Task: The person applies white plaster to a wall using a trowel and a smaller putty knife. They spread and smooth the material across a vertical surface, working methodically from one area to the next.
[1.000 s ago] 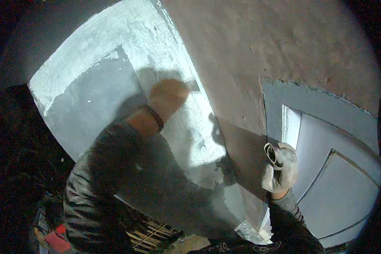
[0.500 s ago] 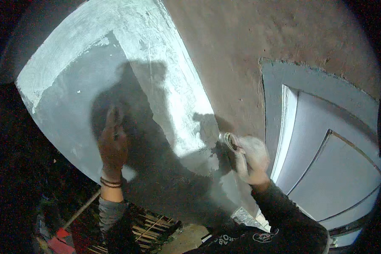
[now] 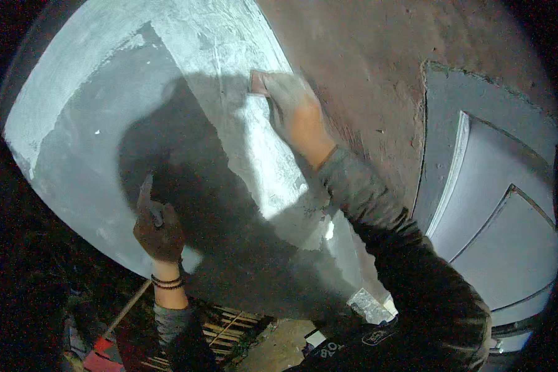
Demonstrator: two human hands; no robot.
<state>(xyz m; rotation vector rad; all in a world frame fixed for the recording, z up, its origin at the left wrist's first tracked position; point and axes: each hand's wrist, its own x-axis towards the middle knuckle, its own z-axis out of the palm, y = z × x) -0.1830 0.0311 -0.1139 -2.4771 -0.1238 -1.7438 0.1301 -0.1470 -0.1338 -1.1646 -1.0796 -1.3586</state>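
Note:
My right hand (image 3: 294, 111) is closed round a flat, reddish-brown rectangular piece (image 3: 258, 84), its edge against the white-coated band (image 3: 263, 149) of the wall. Whether it is a scraper or a sanding piece I cannot tell. Lower left, my left hand (image 3: 160, 234) is curled in front of the grey part of the wall (image 3: 87, 161). A slim grey shape (image 3: 145, 192) points up from it; I cannot tell a tool from a dusty finger. A dark shadow covers much of the wall between my hands.
A brown rough wall (image 3: 366, 74) meets the coated one at a corner. On the right stands a grey-framed door (image 3: 490, 204). Wooden slats (image 3: 232, 325), a pole (image 3: 129, 304) and a red object (image 3: 102, 353) lie below. A mottled grey-white piece (image 3: 371, 305) is near my body.
My right hand has moved up and left from the lower corner to the upper white band. My left hand has dropped slightly, its fingers more curled. The view has shifted a little.

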